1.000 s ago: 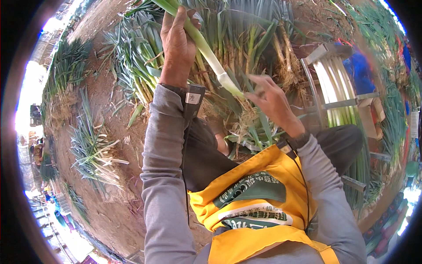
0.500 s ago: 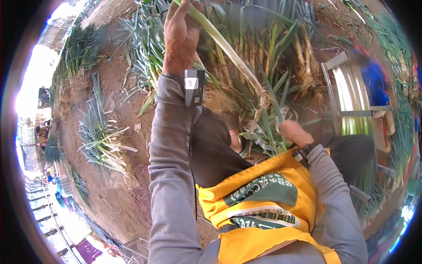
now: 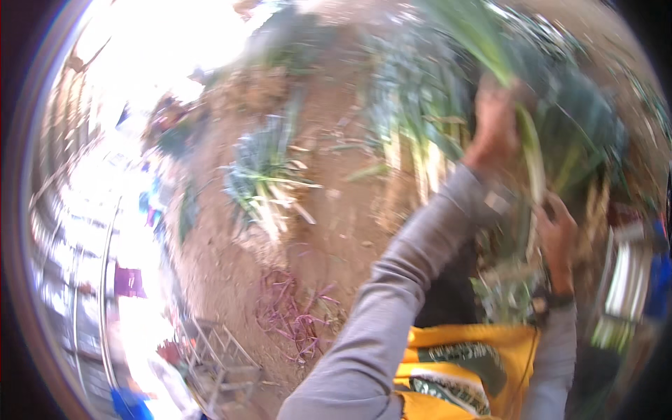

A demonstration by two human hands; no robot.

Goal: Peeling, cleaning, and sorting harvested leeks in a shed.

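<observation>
A long leek (image 3: 535,157) runs down in front of me, green leaves at the top and a pale stalk below. My left hand (image 3: 495,126) is closed around its upper part, where the leaves meet the stalk. Lower down, my right hand (image 3: 558,234) has its fingertips closed on the pale lower stalk; motion blur softens the details. Behind both hands stand dense bunches of leeks (image 3: 413,112) with white stems and tan roots. Leaf scraps (image 3: 507,297) lie just below my hands, by my yellow apron (image 3: 518,350).
A smaller leek bundle (image 3: 269,185) lies on the bare soil to the left. Purple strands (image 3: 297,301) are scattered nearer to me. At the lower left stands a metal frame (image 3: 224,364). On the right, a rack holds trimmed white stalks (image 3: 619,280) beside something blue (image 3: 659,283).
The view has swung left, so the scene sits farther right. My right hand has risen from the leaf scraps to the lower stalk of the leek. My left hand still grips the leek, now more upright.
</observation>
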